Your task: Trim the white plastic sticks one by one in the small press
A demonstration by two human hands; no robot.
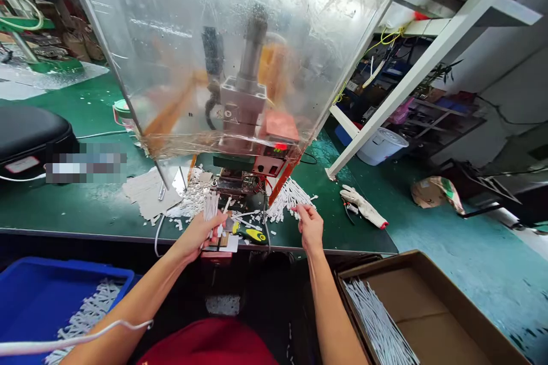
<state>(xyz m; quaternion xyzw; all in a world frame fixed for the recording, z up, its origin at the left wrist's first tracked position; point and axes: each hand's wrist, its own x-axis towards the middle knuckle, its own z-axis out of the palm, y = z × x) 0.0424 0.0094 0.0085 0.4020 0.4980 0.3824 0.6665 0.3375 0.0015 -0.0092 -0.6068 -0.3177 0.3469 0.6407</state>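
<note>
My left hand (201,235) is closed around a bundle of thin white plastic strips (210,205) standing roughly upright, just in front of the bench press (233,179). At the near edge of a heap of similar white strips (289,197), my right hand (311,227) has its thumb and forefinger drawn together; whatever is between them is too small to make out. Between the hands lies a yellow-and-black handled tool (250,232) on the bench. White scraps (194,197) are scattered left of the press, beside a flat piece of grey cardboard (152,194).
A cloudy transparent guard (171,57) hangs over the press. To the right lie a white glove (363,208) and small dark-handled cutters (349,211). Below the bench, a blue bin (34,279) and a cardboard box (432,302) hold white strips. A white shelf post (411,77) rises at right.
</note>
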